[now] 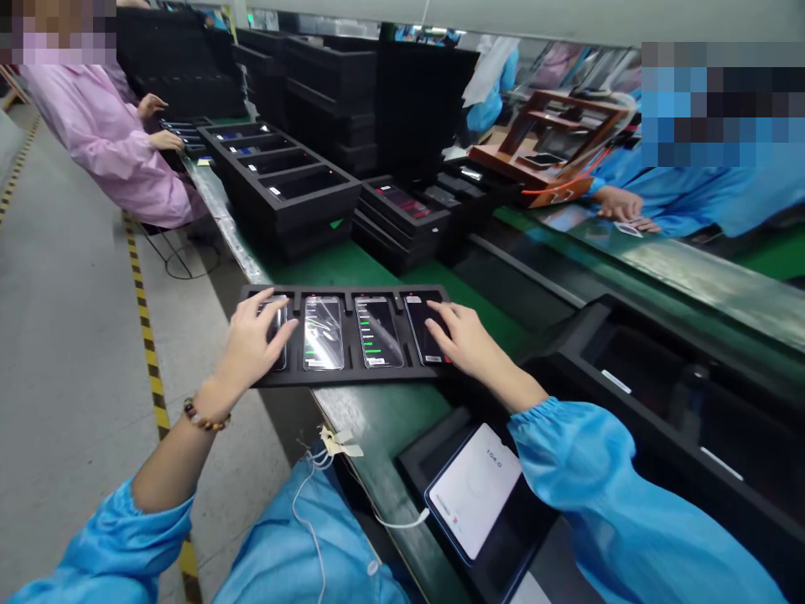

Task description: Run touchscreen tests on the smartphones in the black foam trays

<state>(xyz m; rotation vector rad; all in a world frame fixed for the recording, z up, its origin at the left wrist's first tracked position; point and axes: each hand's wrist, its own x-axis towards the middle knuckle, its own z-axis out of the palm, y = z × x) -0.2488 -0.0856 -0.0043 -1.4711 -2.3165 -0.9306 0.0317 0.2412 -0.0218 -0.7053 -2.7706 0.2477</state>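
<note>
A black foam tray (294,379) lies across the bench edge in front of me, with several smartphones in its slots. Two middle phones, one (324,332) under glare and one (378,332), show lit screens with green lines of text. My left hand (255,335) is over the leftmost phone (281,356), thumb and fingers apart around it. At the tray's other end, my right hand (462,331) reaches over the rightmost phone (423,335), fingers spread and tips at its screen. Whether the fingertips press or only hover is unclear.
A phone with a white screen (481,486), cabled, lies on black foam near my right forearm. Stacked trays of phones (283,218) stand ahead, and a large black tray (654,411) sits right. Co-workers in pink (113,143) and blue (685,189) sleeves work nearby.
</note>
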